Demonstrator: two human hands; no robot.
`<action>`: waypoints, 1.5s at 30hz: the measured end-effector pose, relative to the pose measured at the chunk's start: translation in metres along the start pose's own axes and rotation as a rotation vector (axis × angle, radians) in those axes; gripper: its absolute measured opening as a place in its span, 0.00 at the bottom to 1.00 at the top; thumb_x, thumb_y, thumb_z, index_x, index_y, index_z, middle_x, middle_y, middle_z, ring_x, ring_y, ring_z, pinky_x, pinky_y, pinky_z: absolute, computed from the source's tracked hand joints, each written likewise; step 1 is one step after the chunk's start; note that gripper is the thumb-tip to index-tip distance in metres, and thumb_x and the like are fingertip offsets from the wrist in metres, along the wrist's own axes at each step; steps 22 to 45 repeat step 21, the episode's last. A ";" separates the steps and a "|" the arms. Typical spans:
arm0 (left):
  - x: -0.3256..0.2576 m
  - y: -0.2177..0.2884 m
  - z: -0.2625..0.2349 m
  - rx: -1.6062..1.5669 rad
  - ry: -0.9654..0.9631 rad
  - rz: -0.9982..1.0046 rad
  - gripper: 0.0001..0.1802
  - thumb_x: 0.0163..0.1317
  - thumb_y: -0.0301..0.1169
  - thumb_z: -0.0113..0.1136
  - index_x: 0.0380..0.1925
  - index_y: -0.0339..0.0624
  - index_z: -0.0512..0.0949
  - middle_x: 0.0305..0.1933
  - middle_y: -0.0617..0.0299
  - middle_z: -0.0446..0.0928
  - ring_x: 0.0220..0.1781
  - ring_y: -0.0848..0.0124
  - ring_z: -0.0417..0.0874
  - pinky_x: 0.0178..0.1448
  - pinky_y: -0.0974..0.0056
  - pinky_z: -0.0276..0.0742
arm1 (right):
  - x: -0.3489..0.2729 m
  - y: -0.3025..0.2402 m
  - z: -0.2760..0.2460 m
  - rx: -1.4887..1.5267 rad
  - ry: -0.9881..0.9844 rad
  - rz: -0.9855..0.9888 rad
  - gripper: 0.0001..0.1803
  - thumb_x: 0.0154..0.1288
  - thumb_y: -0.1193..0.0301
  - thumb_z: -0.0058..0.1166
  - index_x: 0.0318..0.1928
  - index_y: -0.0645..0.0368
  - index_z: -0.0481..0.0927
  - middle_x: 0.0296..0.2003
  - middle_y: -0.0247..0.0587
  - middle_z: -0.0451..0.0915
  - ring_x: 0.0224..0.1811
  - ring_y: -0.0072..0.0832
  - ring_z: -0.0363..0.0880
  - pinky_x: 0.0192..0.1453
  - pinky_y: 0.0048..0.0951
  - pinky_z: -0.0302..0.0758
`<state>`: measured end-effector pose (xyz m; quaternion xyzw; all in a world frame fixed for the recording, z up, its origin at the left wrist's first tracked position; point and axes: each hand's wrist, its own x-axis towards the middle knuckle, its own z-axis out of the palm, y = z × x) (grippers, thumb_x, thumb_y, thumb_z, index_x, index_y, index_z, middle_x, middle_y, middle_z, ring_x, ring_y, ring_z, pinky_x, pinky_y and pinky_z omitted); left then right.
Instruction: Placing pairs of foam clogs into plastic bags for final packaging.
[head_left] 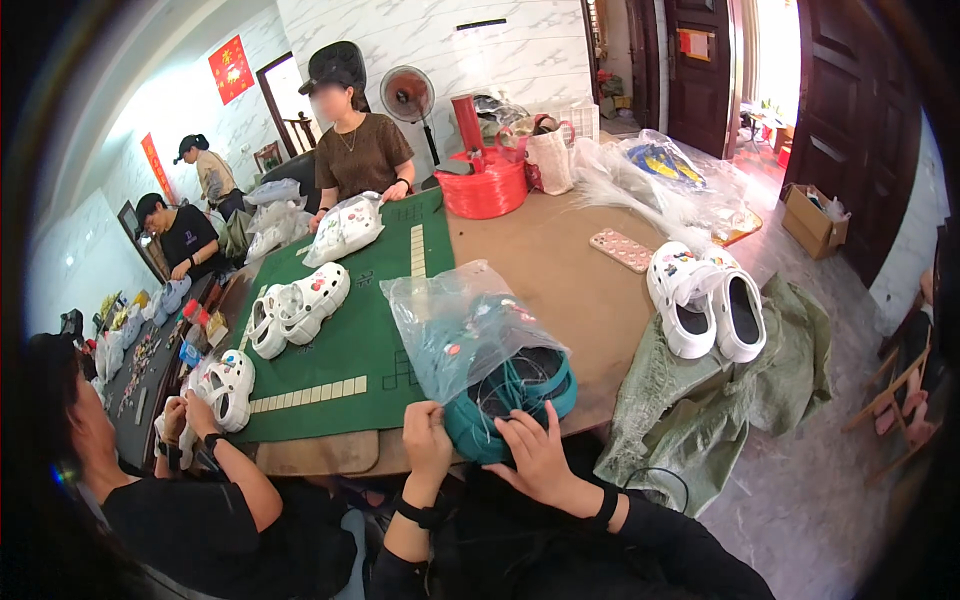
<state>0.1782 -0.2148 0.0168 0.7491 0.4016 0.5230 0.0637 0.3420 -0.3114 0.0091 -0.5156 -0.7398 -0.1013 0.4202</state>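
Observation:
A pair of teal clogs [463,425] with small charms lies in front of me at the table's near edge, heels toward me. A clear plastic bag [425,335] covers their front part, while the heels stick out of its mouth. Thin pale string [490,388] loops over the dark insoles. My left hand [427,440] is closed in a pinch at the bag's near left edge, beside the clogs. With fingers over the rim and thumb lower down, my right hand [540,455] grips the heel end of the clogs.
White clogs [740,315] stand on a green woven sack [700,400] at right, near a pink phone case [620,250]. More white clogs [312,305] lie on the green mat [350,345]. Co-workers sit left and stand opposite. Red string roll [483,190] stands farther back.

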 end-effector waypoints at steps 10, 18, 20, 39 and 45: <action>0.008 0.003 -0.004 -0.198 -0.138 -0.126 0.01 0.60 0.19 0.53 0.30 0.33 0.72 0.25 0.57 0.74 0.28 0.69 0.75 0.37 0.67 0.71 | 0.016 0.009 -0.010 -0.021 -0.038 0.015 0.39 0.50 0.59 0.64 0.60 0.63 0.66 0.52 0.45 0.70 0.61 0.39 0.67 0.67 0.58 0.52; 0.001 0.017 -0.012 -0.232 -0.221 -0.206 0.02 0.59 0.22 0.55 0.31 0.34 0.72 0.25 0.59 0.74 0.28 0.71 0.74 0.37 0.68 0.70 | 0.005 0.022 -0.008 0.063 -0.188 -0.047 0.40 0.51 0.64 0.63 0.63 0.60 0.62 0.55 0.45 0.68 0.64 0.38 0.64 0.68 0.62 0.49; -0.004 0.012 -0.011 -0.098 -0.193 -0.120 0.05 0.59 0.24 0.57 0.34 0.35 0.73 0.28 0.60 0.75 0.30 0.67 0.75 0.38 0.67 0.71 | 0.001 0.024 -0.002 0.042 -0.190 -0.111 0.41 0.51 0.64 0.63 0.64 0.60 0.61 0.56 0.45 0.67 0.65 0.37 0.63 0.68 0.63 0.49; -0.005 0.008 -0.010 0.008 -0.191 -0.053 0.07 0.59 0.25 0.57 0.36 0.36 0.73 0.31 0.59 0.76 0.31 0.65 0.76 0.38 0.65 0.72 | 0.000 0.025 0.002 0.018 -0.189 -0.175 0.42 0.51 0.64 0.63 0.65 0.59 0.60 0.56 0.45 0.67 0.65 0.37 0.63 0.68 0.64 0.48; -0.005 0.008 -0.010 0.008 -0.191 -0.053 0.07 0.59 0.25 0.57 0.36 0.36 0.73 0.31 0.59 0.76 0.31 0.65 0.76 0.38 0.65 0.72 | 0.000 0.025 0.002 0.018 -0.189 -0.175 0.42 0.51 0.64 0.63 0.65 0.59 0.60 0.56 0.45 0.67 0.65 0.37 0.63 0.68 0.64 0.48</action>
